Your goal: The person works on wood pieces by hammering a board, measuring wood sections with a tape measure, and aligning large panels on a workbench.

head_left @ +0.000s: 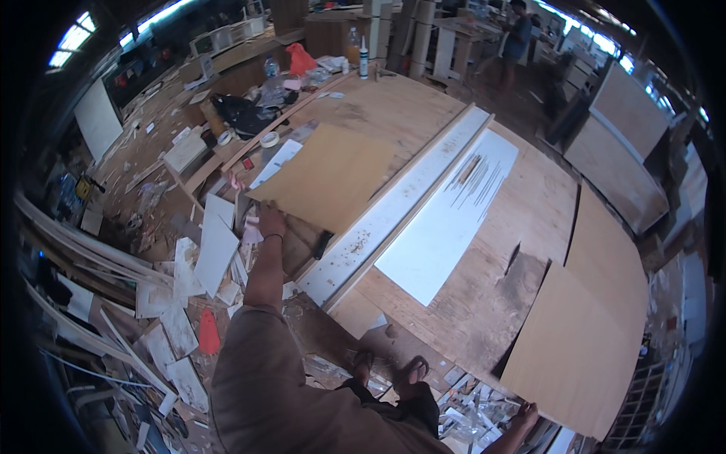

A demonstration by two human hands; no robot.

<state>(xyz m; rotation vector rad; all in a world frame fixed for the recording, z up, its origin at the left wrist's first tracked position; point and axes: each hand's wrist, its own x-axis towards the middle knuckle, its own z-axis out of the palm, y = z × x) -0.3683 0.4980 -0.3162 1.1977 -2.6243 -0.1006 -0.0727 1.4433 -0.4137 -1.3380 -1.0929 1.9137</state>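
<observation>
At the left of the worktable [408, 98], my left hand [272, 219] closes on the near-left corner of a thin tan sheet [333, 170]. That sheet lies at a slant, partly over the table's left side. My right hand [525, 414], low at the right, has its fingers curled at the near edge of a second tan sheet [578, 340], which rests along the table's right side. Between the two sheets lies a white panel [446, 219] with several dark thin strips [476, 180] on it. Beside it runs a long white board [397, 200] with wooden edges, dusted with crumbs.
Offcuts [178, 333] and scraps cover the floor at the left and around my feet [412, 371]. A sealant tube [364, 60], a bottle [352, 47] and a tape roll [269, 140] stand or lie along the table's far-left side. Large panels [620, 159] lean at the right. Another person [516, 38] stands far back.
</observation>
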